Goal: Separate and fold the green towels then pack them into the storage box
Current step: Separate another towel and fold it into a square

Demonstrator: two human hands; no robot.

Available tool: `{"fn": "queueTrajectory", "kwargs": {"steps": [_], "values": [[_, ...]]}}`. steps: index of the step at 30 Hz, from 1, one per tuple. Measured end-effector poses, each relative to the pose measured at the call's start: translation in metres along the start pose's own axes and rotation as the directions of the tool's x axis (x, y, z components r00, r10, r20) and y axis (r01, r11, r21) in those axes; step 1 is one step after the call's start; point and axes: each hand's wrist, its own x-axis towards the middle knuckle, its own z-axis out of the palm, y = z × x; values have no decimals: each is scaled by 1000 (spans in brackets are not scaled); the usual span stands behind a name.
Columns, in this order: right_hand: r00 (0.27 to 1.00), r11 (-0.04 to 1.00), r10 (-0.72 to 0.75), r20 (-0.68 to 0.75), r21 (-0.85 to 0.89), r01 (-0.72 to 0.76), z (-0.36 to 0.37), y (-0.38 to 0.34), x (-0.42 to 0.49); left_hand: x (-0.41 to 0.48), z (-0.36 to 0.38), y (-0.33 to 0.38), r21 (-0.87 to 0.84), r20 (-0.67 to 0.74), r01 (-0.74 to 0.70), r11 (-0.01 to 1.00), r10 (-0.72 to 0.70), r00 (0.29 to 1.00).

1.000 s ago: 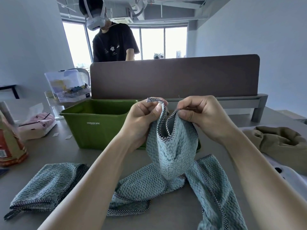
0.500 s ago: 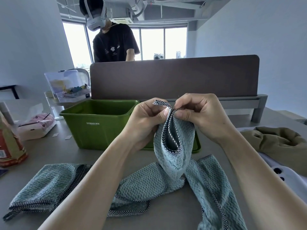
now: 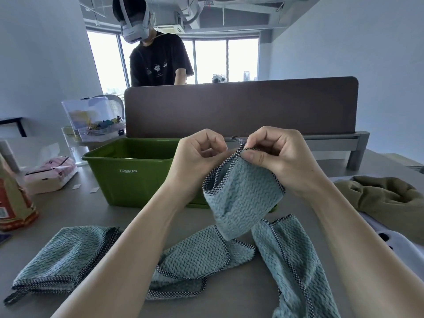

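Both hands are raised close together, each pinching the checkered hem of one green towel [image 3: 243,198]. The left hand [image 3: 202,157] has its fingers curled at the hem's left end. The right hand [image 3: 282,157] presses its thumb on the trim just beside it. The towel hangs from them in a loose loop, and its lower part trails onto the table below the hands, where it crosses a second towel [image 3: 199,255] (which strip belongs to which I cannot tell). A third towel [image 3: 64,255] lies bunched to the left of the left forearm. The storage box [image 3: 128,154] stands open just beyond the left hand.

This looks like the separating step, with the folding not yet begun. To do it well, the fingers should probably walk apart along the hem until each hand holds a corner. A lift high enough for the tail to clear the towel beneath comes next, taken slowly so that towel is not dragged along. The cloth can then be spread flat below the hands before the first fold.
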Motion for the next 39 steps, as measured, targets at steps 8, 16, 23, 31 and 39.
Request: {"fn": "queueTrajectory", "kwargs": {"steps": [8, 16, 23, 31, 39], "values": [[975, 992, 7, -220, -123, -35, -15, 8, 2, 0, -35, 23, 231, 210, -208, 951, 160, 964], [961, 980, -34, -275, -196, -22, -19, 12, 4, 2, -33, 24, 590, 395, -174, 788, -94, 914], [982, 968, -17, -190, -251, -31, -16, 14, 4, 1, -34, 30, 516, 269, -115, 849, -33, 963], [957, 981, 8, -288, -184, -64, -16, 17, 6, 1, -25, 11, 256, 171, 70, 964, -116, 978], [897, 990, 108, -428, -35, -136, -15, 23, 8, -1, -20, -2, 172, 135, -58, 983, 35, 990]]}}
